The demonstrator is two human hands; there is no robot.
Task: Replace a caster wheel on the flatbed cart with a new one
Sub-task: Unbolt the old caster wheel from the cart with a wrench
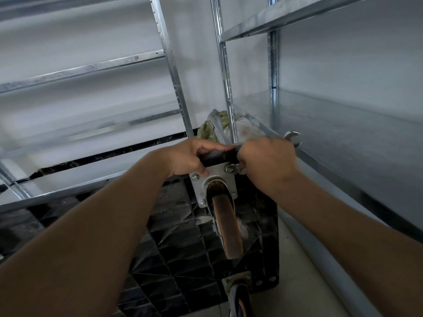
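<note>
- The cart (183, 259) stands tipped on its side, black ribbed underside facing us, wedged between two metal racks (343, 124).
- The caster (229, 225) sits at the cart's top corner — brown wheel pointing down toward us, its silver plate (217, 177) bolted flat to the underside.
- The left hand (192, 159) curls over the cart's top edge, fingers wrapped on the black rim, thumb low beside the plate's upper-left bolt (195, 178).
- The right hand (267, 161) is closed round a wrench (293, 137); one open end sticks out past the knuckles toward the right rack's shelf, the other end sits at the plate's upper-right bolt (229, 168).
- Whether the wrench is seated on that bolt I cannot tell — the hand covers most of it.
- A second caster (239, 291) shows at the cart's lower corner, partly cut off by the frame's edge.
- Behind the cart's top edge lies something green (209, 131) and crumpled, with a curved metal bar (217, 124) across it.
- The right rack's upright (226, 72) rises just behind the hands, close to the working corner.
</note>
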